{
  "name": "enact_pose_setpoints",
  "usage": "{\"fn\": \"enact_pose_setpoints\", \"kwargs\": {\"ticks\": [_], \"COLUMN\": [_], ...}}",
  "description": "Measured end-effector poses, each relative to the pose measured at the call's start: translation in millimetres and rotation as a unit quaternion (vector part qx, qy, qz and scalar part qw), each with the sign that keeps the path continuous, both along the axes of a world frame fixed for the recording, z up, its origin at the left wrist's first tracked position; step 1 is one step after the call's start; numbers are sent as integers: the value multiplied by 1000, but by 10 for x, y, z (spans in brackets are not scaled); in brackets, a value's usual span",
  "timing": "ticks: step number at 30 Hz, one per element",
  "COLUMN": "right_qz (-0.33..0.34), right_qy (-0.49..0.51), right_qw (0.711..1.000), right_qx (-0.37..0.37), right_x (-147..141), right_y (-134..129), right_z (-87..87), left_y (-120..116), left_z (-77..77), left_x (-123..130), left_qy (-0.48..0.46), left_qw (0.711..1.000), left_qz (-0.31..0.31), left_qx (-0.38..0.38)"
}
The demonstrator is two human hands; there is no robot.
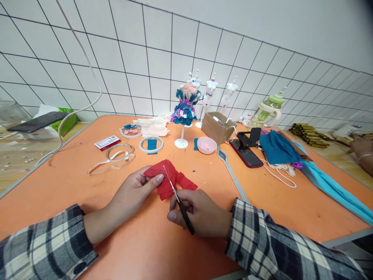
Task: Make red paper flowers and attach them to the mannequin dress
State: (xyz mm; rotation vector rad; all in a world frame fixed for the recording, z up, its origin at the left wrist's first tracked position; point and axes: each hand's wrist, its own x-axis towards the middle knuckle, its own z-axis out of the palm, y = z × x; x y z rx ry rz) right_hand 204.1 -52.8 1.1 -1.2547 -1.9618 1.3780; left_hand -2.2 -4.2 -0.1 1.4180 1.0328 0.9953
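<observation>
In the right hand [201,210], gripping a black-handled tool [183,213], apparently scissors; in the left hand [136,188], pinching red crinkled material [159,169], just below the frame's centre. Best to hold it taut, steer blades away from skin, and work low over the tabletop [122,249].

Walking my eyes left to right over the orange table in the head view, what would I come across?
Small red-and-white box → left hand → thin red material → right hand → red-edged phone → teal cloth → light blue cloth.
</observation>
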Motion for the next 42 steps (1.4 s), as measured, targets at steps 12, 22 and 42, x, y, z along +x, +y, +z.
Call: {"fn": "enact_pose_setpoints", "kwargs": {"ticks": [12, 22, 42], "right_qz": [8, 10, 15], "right_qy": [-6, -3, -24], "right_qw": [1000, 1000, 999], "right_qx": [-21, -11, 31], "right_x": [-6, -5, 16], "right_y": [12, 8, 16], "right_z": [46, 26, 23], "left_y": [-11, -11, 40], "left_z": [44, 49, -64], "left_x": [27, 25, -22], "left_qy": [-31, -60, -48], "left_qw": [999, 998, 998], "left_qz": [18, 12, 33], "left_qx": [-16, -20, -14]}}
